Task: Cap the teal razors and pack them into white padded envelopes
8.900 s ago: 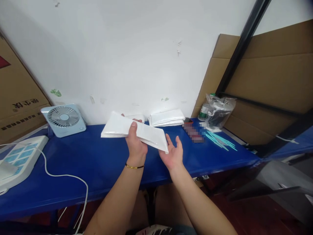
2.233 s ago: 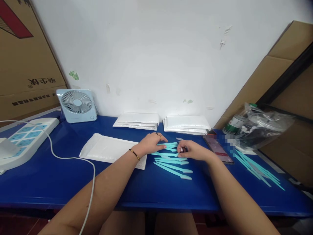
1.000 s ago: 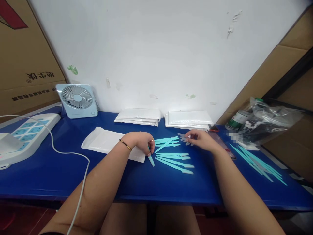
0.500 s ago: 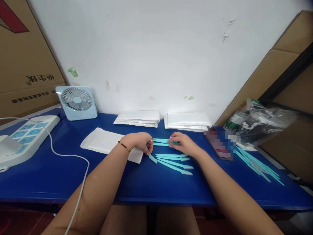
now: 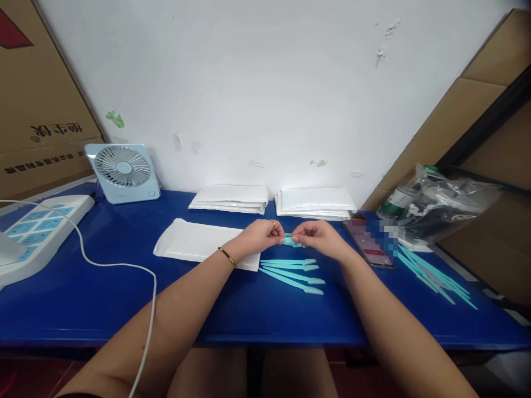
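Glossy blue table (image 5: 103, 298); matt teal plastic sticks (image 5: 290, 273); smooth white paper envelope (image 5: 194, 243); crinkled clear plastic bag (image 5: 448, 202).

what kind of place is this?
Probably a small packing station: stacks of white padded mailers against the wall, loose teal razors on a blue table, cardboard boxes at the sides.

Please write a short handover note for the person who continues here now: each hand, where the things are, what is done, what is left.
Left hand and right hand: together pinch a small bunch of teal razors above the blue table.
Three loose razors lie just in front of the hands.
White padded envelope lies flat beside the left wrist; nothing visibly in it yet.
More razors lie at the right; two envelope stacks sit by the wall.
Left: the loose razors.
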A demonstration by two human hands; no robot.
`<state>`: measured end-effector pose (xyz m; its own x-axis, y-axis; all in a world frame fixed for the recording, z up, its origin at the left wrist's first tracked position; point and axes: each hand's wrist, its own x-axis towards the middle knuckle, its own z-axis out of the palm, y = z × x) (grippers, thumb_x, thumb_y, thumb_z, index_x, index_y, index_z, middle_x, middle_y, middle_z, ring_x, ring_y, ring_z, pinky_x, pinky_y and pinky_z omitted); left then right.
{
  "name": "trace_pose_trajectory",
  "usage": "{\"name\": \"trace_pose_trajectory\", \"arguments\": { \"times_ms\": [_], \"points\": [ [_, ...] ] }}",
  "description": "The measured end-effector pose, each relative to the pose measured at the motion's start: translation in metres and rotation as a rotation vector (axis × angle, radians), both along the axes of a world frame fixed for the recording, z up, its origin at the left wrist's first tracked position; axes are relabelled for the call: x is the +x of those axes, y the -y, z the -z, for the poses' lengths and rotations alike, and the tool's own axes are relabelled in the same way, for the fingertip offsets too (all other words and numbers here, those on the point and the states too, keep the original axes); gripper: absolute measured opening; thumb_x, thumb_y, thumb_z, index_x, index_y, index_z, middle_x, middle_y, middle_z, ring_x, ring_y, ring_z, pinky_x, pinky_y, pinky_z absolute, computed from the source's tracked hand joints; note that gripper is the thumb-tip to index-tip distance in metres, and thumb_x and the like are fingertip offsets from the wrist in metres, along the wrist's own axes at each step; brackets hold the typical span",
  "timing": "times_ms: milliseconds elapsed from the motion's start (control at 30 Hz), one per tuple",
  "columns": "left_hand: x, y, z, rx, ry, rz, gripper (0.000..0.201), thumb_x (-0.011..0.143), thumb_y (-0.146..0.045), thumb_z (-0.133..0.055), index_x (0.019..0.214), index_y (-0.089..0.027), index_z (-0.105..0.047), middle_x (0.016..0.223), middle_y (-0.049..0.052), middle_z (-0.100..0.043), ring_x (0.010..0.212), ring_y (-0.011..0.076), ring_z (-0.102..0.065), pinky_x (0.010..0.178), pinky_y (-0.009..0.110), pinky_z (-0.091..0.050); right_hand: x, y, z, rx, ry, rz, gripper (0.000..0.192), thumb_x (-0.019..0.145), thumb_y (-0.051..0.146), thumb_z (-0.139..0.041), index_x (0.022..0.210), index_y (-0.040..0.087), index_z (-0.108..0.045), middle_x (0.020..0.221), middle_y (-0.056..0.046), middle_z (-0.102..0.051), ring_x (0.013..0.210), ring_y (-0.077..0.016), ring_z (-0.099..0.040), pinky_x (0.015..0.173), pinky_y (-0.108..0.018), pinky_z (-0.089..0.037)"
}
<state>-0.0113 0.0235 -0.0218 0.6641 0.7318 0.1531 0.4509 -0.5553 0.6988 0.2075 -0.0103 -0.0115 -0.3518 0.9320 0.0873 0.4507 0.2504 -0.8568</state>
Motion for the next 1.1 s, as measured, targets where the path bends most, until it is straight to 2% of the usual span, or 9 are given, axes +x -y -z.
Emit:
{"name": "trace_pose_trajectory", "arguments": {
  "times_ms": [167,300,367,433,600,767,900,1000,1100],
  "points": [
    [-0.003,-0.007,0.007,0.151,-0.136,-0.106,0.011,0.079,-0.028,-0.056,0.081,-0.021,-0.064,0.077,-0.001,-0.067,0.073,0.0138,-0.06,0.066,0.023,-0.041,0.037,-0.013,0.006,0.103,0.072,0.187,0.033,0.074,0.046,-0.065,0.083,0.015,-0.07,0.069,-0.005,-0.066,0.057,-0.0132,-0.055,0.053,-0.026,-0.043],
    [-0.002,-0.007,0.012,0.346,-0.212,-0.124,0.018,0.078,-0.031,-0.06,0.094,-0.025,-0.066,0.1,0.001,-0.065,0.095,0.0192,-0.057,0.081,0.03,-0.04,0.053,-0.014,0.004,0.156,0.276,0.241,0.029,0.074,0.043,-0.065,0.082,0.017,-0.072,0.079,-0.008,-0.068,0.067,-0.018,-0.059,0.06,-0.03,-0.045],
    [-0.002,-0.006,0.014,0.406,-0.214,-0.14,0.031,0.077,-0.036,-0.063,0.106,-0.027,-0.063,0.112,0.002,-0.061,0.106,0.0223,-0.052,0.087,0.033,-0.039,0.051,-0.009,-0.003,0.187,0.296,0.195,0.027,0.074,0.043,-0.065,0.082,0.018,-0.072,0.085,-0.008,-0.068,0.073,-0.0193,-0.059,0.065,-0.031,-0.046],
    [-0.004,-0.007,0.016,0.409,-0.225,-0.133,0.037,0.078,-0.042,-0.061,0.113,-0.03,-0.06,0.117,0.002,-0.058,0.111,0.0234,-0.048,0.09,0.034,-0.037,0.046,-0.002,-0.01,0.157,0.307,0.063,0.027,0.074,0.044,-0.065,0.083,0.019,-0.071,0.088,-0.007,-0.067,0.078,-0.0192,-0.059,0.068,-0.031,-0.046],
    [-0.008,-0.009,0.016,0.34,-0.311,-0.096,0.033,0.083,-0.045,-0.054,0.112,-0.03,-0.061,0.111,0.002,-0.06,0.105,0.0218,-0.052,0.086,0.032,-0.038,0.031,0.01,-0.015,0.005,0.489,-0.221,0.027,0.066,0.043,-0.072,0.078,0.019,-0.069,0.08,-0.003,-0.062,0.071,-0.0155,-0.054,0.061,-0.026,-0.042],
    [-0.007,0.002,0.0,0.368,-0.211,-0.133,0.037,0.086,-0.05,-0.047,0.11,-0.027,-0.063,0.11,0.004,-0.061,0.106,0.0224,-0.052,0.089,0.033,-0.036,0.024,0.009,-0.011,0.017,0.506,-0.24,0.022,0.072,0.039,-0.067,0.077,0.018,-0.064,0.076,-0.001,-0.058,0.067,-0.0136,-0.051,0.059,-0.025,-0.039],
    [-0.004,0.015,-0.013,0.11,-0.024,0.01,0.057,0.092,-0.057,-0.026,0.097,-0.02,-0.069,0.09,0.004,-0.067,0.086,0.0175,-0.059,0.077,0.027,-0.042,0.028,0.009,-0.014,0.05,0.412,-0.171,0.02,0.079,0.038,-0.059,0.081,0.018,-0.062,0.072,-0.001,-0.058,0.065,-0.0138,-0.05,0.06,-0.025,-0.039],
    [-0.004,0.016,-0.015,-0.157,0.097,0.013,0.07,0.09,-0.061,-0.016,0.095,-0.016,-0.069,0.081,0.006,-0.067,0.071,0.0147,-0.058,0.067,0.025,-0.044,0.031,0.01,-0.017,0.082,0.363,-0.132,0.021,0.08,0.038,-0.058,0.082,0.017,-0.063,0.073,-0.001,-0.059,0.065,-0.0137,-0.05,0.062,-0.026,-0.039],
    [-0.006,0.011,-0.016,-0.23,0.091,0.025,0.058,0.088,-0.059,-0.031,0.095,-0.015,-0.067,0.077,0.005,-0.067,0.063,0.0126,-0.055,0.063,0.024,-0.044,0.032,0.009,-0.017,0.101,0.339,-0.072,0.021,0.081,0.038,-0.057,0.082,0.018,-0.062,0.072,-0.001,-0.059,0.064,-0.0136,-0.05,0.061,-0.026,-0.039]
  ]
}}
